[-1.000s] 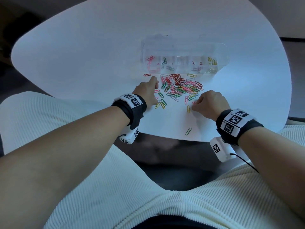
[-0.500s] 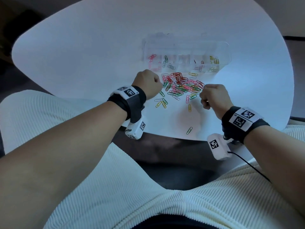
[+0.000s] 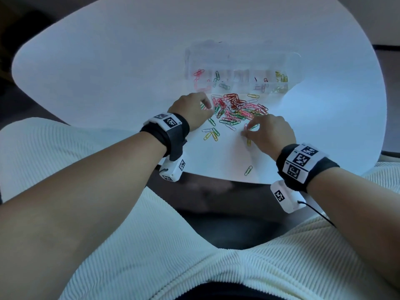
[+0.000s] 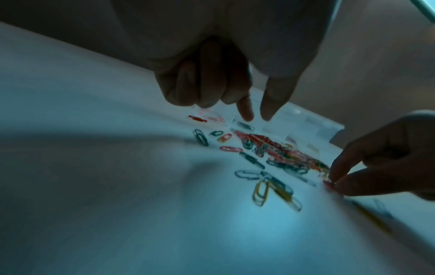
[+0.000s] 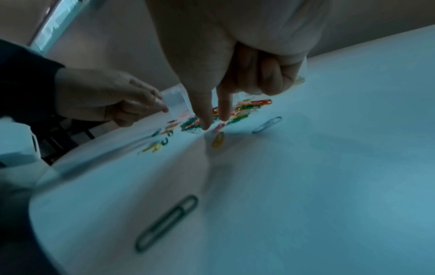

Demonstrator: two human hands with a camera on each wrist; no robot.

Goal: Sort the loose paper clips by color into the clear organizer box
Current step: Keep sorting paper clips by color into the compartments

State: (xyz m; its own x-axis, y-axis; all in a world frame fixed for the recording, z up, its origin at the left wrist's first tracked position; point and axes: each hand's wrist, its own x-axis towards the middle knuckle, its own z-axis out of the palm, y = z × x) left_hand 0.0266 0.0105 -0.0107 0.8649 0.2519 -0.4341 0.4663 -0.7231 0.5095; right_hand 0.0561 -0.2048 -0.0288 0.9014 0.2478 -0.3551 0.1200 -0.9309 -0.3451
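A pile of coloured paper clips (image 3: 238,109) lies on the white table (image 3: 108,72), just in front of the clear organizer box (image 3: 238,61). The box holds a few pink, green and yellow clips in separate compartments. My left hand (image 3: 206,105) hovers at the pile's left edge. Its thumb and index finger point down a little apart with nothing between them (image 4: 256,116), and the other fingers are curled. My right hand (image 3: 246,131) is at the pile's near right edge, where thumb and index finger pinch a pink clip (image 5: 219,127) on the table.
A yellow clip (image 3: 249,142) lies just below my right fingertips. One green clip (image 3: 248,170) sits alone near the table's front edge. A small group of green, yellow and white clips (image 3: 211,134) lies between my hands. My lap is below the table edge.
Half a second ago both hands were raised as fists. Now they are back down at the pile: the left thumb and index have stretched out, and the right fingers have closed on the pink clip.
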